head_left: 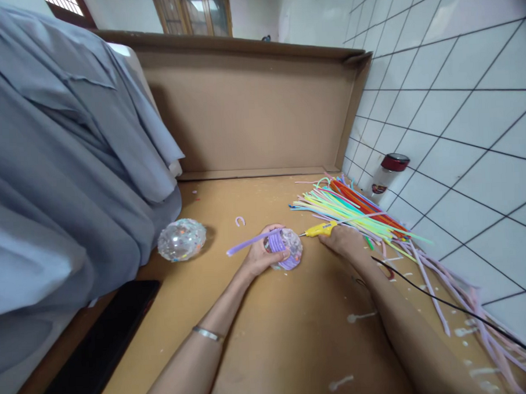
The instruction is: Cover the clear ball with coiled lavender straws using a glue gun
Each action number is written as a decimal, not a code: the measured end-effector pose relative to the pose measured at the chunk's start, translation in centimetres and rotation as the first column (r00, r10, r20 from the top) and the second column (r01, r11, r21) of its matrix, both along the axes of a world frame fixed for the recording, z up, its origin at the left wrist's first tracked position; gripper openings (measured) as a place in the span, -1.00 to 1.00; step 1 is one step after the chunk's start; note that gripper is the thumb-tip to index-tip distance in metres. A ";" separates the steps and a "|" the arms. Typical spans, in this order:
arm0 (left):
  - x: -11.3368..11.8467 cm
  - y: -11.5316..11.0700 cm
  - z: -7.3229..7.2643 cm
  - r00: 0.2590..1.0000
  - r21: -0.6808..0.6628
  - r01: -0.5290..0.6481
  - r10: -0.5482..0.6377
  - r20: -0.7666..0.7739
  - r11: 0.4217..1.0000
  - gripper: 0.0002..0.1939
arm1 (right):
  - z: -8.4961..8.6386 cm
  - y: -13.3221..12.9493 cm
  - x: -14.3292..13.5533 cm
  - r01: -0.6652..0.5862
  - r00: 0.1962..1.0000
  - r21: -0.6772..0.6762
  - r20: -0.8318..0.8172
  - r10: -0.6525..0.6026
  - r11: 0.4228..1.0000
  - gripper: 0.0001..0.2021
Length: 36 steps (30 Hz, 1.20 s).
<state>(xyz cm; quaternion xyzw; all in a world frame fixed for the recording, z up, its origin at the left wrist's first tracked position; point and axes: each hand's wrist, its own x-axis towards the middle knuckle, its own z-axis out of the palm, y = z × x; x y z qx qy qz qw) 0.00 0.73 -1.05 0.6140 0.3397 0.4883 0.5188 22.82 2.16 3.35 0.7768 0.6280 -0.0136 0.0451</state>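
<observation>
My left hand [262,255] is closed around a rounded, see-through piece [294,248] with purple pipe cleaner rows laid across one side. A loose end of purple pipe cleaner [250,242] sticks out to the left over my fingers. In my right hand [343,240] is a yellow hot glue gun [320,229], its thin metal nozzle pointing left, close to the piece's right edge. Whether the nozzle touches it I cannot tell. A second clear round piece [182,239], with coloured bits around it, rests on the table to the left.
Coloured pipe cleaners [354,204] lie heaped at the right beside a red-lidded jar [388,177]. A black cable [451,305] crosses the right side. A black phone-like slab [104,343] and grey cloth [69,141] are at left. A cardboard wall [250,104] stands behind.
</observation>
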 end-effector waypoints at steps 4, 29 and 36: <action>0.0 0.0 0.0 1.000 -0.013 0.017 -0.017 0.011 1.000 -0.26 | -0.1 0.0 0.9 0.061 0.997 0.023 0.047 -0.062 0.998 -0.52; 0.4 -0.2 0.3 0.995 0.075 -0.015 0.022 -0.093 0.997 -0.32 | 4.6 -6.0 -6.1 -0.585 0.439 0.691 -0.170 0.882 0.424 -0.81; 0.2 -0.2 0.6 0.997 0.074 -0.005 0.011 -0.077 0.997 -0.34 | 4.5 -5.2 -5.2 -0.439 0.419 0.670 -0.437 0.796 0.599 -0.86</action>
